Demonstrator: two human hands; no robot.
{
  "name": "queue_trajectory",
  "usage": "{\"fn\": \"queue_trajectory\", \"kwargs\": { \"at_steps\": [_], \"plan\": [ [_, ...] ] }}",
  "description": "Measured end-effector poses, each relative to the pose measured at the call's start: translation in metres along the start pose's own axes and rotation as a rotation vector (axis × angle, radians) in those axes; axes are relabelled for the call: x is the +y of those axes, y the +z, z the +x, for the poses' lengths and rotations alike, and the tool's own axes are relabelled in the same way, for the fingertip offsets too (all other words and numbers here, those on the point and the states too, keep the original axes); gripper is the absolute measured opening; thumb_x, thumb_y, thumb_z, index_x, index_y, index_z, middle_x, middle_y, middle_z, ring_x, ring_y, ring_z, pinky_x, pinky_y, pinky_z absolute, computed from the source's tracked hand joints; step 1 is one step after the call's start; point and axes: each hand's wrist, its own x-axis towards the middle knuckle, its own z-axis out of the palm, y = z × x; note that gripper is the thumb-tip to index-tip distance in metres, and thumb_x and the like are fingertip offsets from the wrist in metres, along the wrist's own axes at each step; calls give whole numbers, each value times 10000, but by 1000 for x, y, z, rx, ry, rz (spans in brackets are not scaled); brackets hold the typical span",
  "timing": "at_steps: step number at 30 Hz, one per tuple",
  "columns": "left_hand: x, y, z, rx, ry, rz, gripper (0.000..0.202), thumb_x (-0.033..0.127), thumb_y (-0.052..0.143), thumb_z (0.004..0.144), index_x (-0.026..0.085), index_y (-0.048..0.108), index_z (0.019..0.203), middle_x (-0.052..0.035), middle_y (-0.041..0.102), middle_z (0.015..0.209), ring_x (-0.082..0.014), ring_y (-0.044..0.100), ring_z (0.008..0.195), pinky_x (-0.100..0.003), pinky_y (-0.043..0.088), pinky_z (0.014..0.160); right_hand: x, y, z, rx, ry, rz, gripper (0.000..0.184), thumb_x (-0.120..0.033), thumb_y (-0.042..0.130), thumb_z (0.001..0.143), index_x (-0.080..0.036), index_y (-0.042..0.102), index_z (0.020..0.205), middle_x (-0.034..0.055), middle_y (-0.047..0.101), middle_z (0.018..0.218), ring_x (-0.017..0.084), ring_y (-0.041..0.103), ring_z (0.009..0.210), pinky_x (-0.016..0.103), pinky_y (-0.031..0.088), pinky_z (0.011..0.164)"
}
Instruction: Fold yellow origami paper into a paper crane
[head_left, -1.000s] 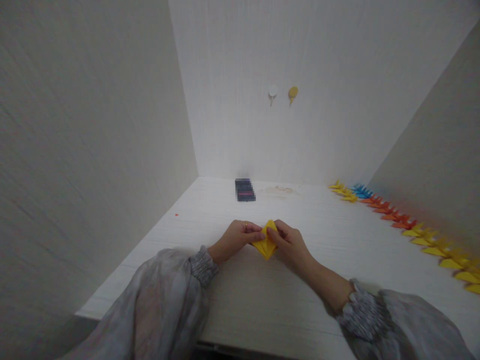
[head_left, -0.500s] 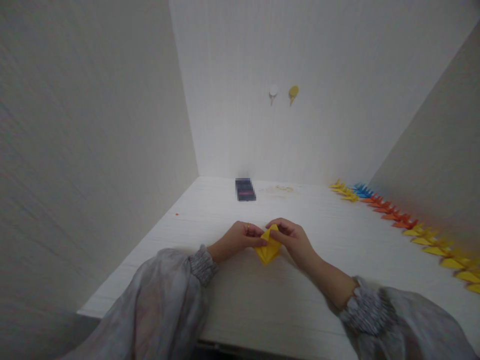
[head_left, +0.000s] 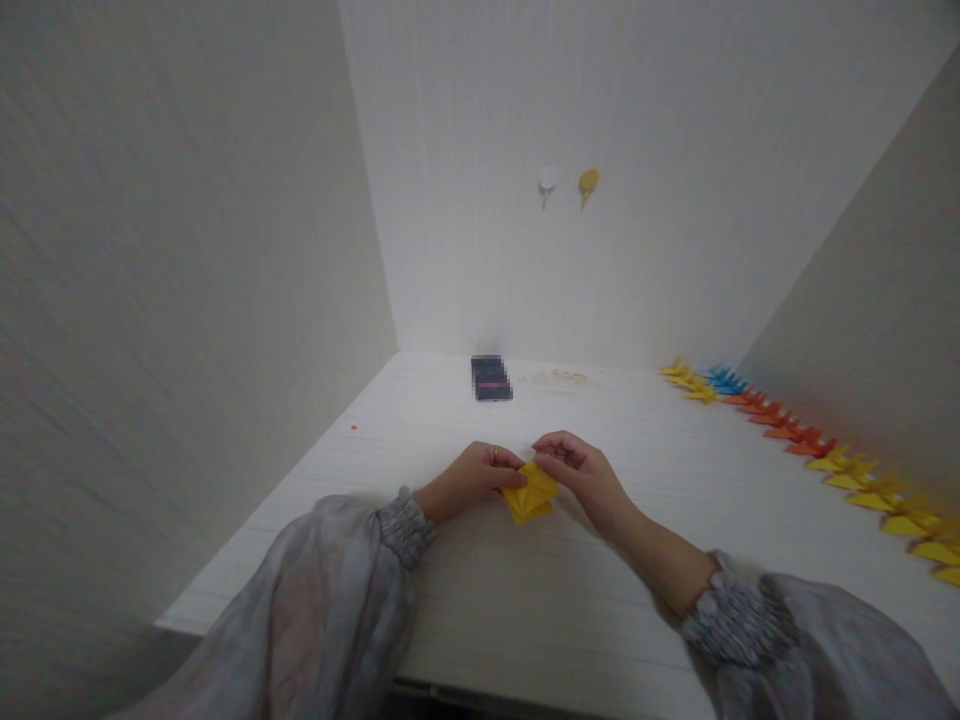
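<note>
A partly folded piece of yellow origami paper (head_left: 529, 497) is held just above the white table, with creases and layered flaps showing. My left hand (head_left: 480, 476) pinches its left side between thumb and fingers. At the upper right edge of the paper is my right hand (head_left: 581, 468), its thumb and index tips close together on the top flap. The fingers of both hands hide part of the paper's upper edge.
Along the right wall runs a row of folded paper cranes, yellow (head_left: 847, 478), orange (head_left: 780, 424) and blue (head_left: 726, 380). A dark phone-like object (head_left: 492, 379), blurred out, lies at the back. Two hooks, white (head_left: 548, 180) and yellow (head_left: 588, 181), hang on the back wall.
The paper has moved slightly left, and its raised upper flap now lies lower and wider. My right thumb has drawn back from the paper's face to its top edge.
</note>
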Motion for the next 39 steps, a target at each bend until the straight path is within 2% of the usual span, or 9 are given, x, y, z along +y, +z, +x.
{"fn": "queue_trajectory", "kwargs": {
  "at_steps": [5,14,19,29,34,39],
  "plan": [
    [-2,-1,2,1,31,16,214,276,647,597,107,639,727,-28,635,676,-101,538,594,-233,398,610,4,0,3,-35,51,-95,200,-353,567,660,-157,577,697,-10,530,580,113,489,548,233,394,515],
    [-4,2,4,35,67,87,297,382,625,618,103,637,718,-43,638,679,-102,529,581,-224,395,576,5,-1,2,-50,71,6,203,-341,539,683,-156,622,693,17,596,637,131,532,589,243,422,549],
    [-5,1,5,28,62,78,290,377,633,611,107,636,716,-39,642,672,-101,534,577,-225,399,575,6,-1,1,-55,64,31,200,-333,515,701,-167,627,692,22,606,656,136,541,597,243,428,553],
    [-4,1,7,114,88,152,259,342,636,605,101,629,701,-42,632,665,-102,531,570,-218,396,549,1,-1,1,-14,19,-184,252,-339,456,740,-165,636,705,41,627,699,153,562,667,245,427,595],
    [-5,0,7,100,70,111,240,322,641,597,101,628,690,-36,629,648,-102,531,564,-224,398,557,6,-2,3,-44,8,-151,280,-348,442,753,-150,639,750,53,634,738,158,565,684,256,429,612],
    [-2,2,4,77,13,41,199,277,662,568,100,625,651,-25,622,619,-93,527,548,-221,392,563,8,-3,3,-61,13,-126,305,-363,431,761,-139,636,747,46,619,694,156,549,661,261,419,603]
  ]
}}
